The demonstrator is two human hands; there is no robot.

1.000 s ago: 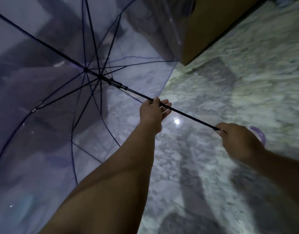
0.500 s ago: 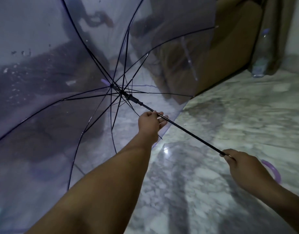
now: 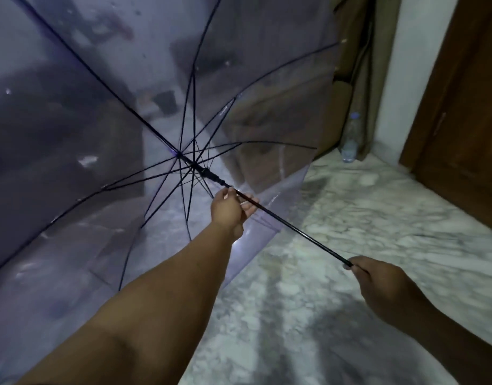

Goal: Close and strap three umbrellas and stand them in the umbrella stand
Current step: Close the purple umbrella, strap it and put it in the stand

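An open transparent purple-tinted umbrella (image 3: 72,134) with black ribs fills the left and top of the head view, held sideways above the floor. Its black shaft (image 3: 294,232) runs down to the right. My left hand (image 3: 229,209) is closed around the shaft just below the black runner (image 3: 211,175). My right hand (image 3: 378,284) grips the shaft's lower end; the handle is hidden inside it. No other umbrella and no umbrella stand is visible.
The floor is pale marble (image 3: 364,218). A clear plastic bottle (image 3: 350,140) stands in the far corner by a brown curtain (image 3: 358,65). A dark wooden door (image 3: 461,107) is at the right, a white wall (image 3: 400,65) beside it.
The view has tilted up, showing the corner and the door. My left hand has slid up the shaft closer to the runner. The canopy remains open.
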